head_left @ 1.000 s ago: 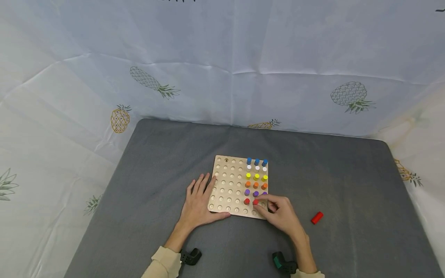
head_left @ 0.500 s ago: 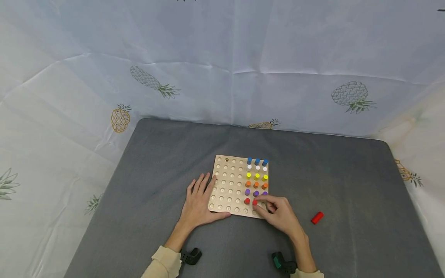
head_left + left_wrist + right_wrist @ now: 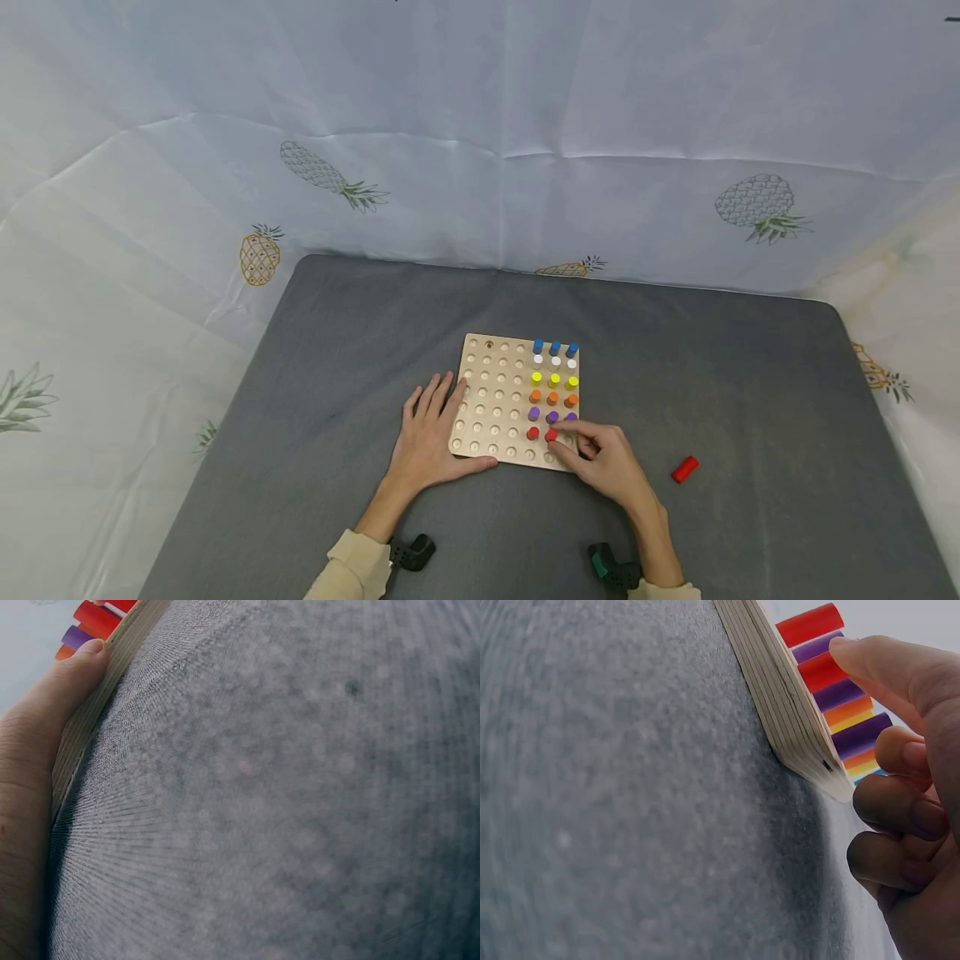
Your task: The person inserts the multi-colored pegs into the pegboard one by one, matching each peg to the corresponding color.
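Note:
A light wooden pegboard (image 3: pixel 487 425) lies on the table with upright coloured pegs in its right-hand columns. My left hand (image 3: pixel 426 442) spreads along its left and near edges, fingers straight. In the left wrist view the thumb (image 3: pixel 79 671) lies against the board's side. My right hand (image 3: pixel 611 467) pinches a red peg (image 3: pixel 551 435) between thumb and forefinger; the peg stands in the board, second from the left in the red row. Its other fingers are curled in the right wrist view. Left of that peg stands another red peg (image 3: pixel 532 433).
One loose red peg (image 3: pixel 685 469) lies on the grey tablecloth (image 3: pixel 750 392) right of the right hand. Rows of blue, white, yellow, orange and purple (image 3: pixel 534 414) pegs stand behind the red ones. A white pineapple-print curtain (image 3: pixel 600 100) hangs behind the table.
The pinched red peg shifts very slightly in the right hand's grasp. The left hand, the board and the loose peg stay where they were.

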`<state>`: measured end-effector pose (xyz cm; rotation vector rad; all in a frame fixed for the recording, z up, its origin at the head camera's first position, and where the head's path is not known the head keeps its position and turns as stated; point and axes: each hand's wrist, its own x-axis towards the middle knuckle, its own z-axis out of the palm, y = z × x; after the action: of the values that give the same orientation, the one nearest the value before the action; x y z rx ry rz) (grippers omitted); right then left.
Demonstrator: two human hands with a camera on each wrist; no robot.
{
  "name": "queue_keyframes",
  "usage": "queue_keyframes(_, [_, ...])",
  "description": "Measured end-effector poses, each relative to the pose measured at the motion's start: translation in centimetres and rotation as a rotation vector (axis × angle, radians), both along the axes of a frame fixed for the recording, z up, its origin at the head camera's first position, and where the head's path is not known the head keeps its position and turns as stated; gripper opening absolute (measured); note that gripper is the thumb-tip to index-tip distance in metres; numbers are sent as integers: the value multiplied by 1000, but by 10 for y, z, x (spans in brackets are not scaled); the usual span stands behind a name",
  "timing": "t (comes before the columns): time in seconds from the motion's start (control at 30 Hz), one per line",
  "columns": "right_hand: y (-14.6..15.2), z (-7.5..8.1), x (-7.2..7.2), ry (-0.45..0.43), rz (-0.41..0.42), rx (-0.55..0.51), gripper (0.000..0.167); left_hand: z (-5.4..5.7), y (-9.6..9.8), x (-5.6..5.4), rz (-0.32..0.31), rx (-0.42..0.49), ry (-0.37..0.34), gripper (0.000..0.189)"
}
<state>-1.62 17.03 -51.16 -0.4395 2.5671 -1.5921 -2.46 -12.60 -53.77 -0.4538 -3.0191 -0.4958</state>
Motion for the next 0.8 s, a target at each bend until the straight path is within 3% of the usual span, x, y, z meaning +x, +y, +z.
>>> queue_keyframes(0.8, [47, 8, 4, 41, -23, 128, 20, 3, 0, 0, 0, -1, -13, 128])
